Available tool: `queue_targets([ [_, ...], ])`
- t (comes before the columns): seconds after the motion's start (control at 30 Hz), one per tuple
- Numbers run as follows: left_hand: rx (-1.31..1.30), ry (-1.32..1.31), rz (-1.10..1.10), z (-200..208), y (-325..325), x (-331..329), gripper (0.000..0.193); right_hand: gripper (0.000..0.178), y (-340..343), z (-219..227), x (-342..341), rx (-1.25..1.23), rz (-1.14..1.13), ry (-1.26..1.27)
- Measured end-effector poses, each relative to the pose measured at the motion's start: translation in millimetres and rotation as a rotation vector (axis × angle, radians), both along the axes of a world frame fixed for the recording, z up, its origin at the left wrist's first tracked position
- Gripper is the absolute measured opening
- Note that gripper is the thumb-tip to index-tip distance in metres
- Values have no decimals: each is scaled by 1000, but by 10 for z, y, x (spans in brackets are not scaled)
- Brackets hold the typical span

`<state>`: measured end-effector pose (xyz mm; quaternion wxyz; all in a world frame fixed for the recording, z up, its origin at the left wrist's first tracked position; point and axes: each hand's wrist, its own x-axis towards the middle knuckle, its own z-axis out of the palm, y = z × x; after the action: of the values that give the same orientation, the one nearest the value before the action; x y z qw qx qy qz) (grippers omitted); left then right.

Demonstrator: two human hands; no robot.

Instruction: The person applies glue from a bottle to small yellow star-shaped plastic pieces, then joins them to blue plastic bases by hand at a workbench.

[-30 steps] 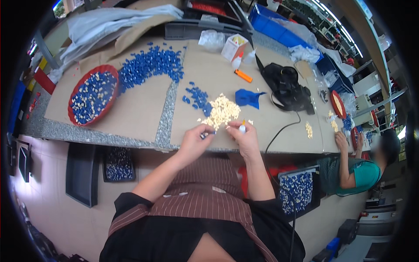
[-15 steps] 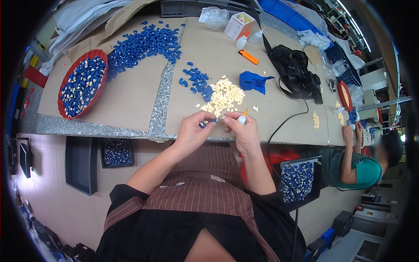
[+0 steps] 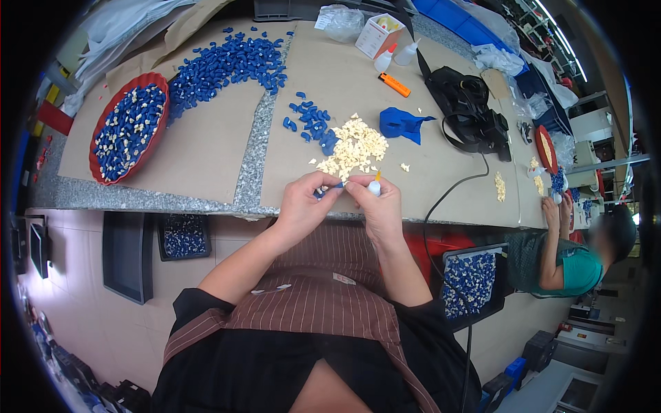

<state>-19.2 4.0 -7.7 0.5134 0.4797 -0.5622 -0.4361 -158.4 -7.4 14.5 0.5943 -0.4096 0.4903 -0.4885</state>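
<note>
My left hand (image 3: 301, 205) is closed, its thumb and fingertips pinching a small blue piece (image 3: 339, 185). More blue shows under its fingers. My right hand (image 3: 384, 212) is curled round a small white squeeze bottle (image 3: 374, 187) with a yellow nozzle pointing up. Its thumb and fingertip meet at the blue piece, pressing a tiny cream piece (image 3: 345, 183) there; the contact is mostly hidden. Just beyond both hands lies a heap of cream pieces (image 3: 358, 146). A small cluster of curved blue pieces (image 3: 314, 122) adjoins it on the left.
A red bowl (image 3: 164, 86) of blue and cream pieces stands left, beside a large blue heap (image 3: 231, 65). Farther right lie a blue cloth (image 3: 403, 125), an orange lighter (image 3: 394, 85), two bottles, a box (image 3: 377, 34) and a black strapped device (image 3: 468, 103). A co-worker (image 3: 578, 268) sits right.
My right hand has moved left, bringing its fingertips and the cream piece against the blue piece in my left hand. The squeeze bottle has shifted left with it. My left hand has barely moved.
</note>
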Motion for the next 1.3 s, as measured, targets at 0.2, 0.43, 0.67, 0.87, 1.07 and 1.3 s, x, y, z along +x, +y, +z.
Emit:
queue_targets([
  [0.2,-128,-108,83,7,36,-21,9,12,35,12,69,6,-13,75],
  [0.43,-232,-167,86,-9,26,0,12,11,6,60,1,23,33,88],
  [0.67,-286,-205,82,-15,46,-11,14,9,-9,68,-34,75,45,91],
  [0.87,-371,-280,53,-50,33,3,17,9,-10,53,-39,62,98,266],
  [1.07,-417,-304,-3,-91,19,38,15,9,-1,37,-17,73,122,214],
  [1.3,-362,-254,18,-38,22,20,13,9,-23,31,-54,64,131,167],
])
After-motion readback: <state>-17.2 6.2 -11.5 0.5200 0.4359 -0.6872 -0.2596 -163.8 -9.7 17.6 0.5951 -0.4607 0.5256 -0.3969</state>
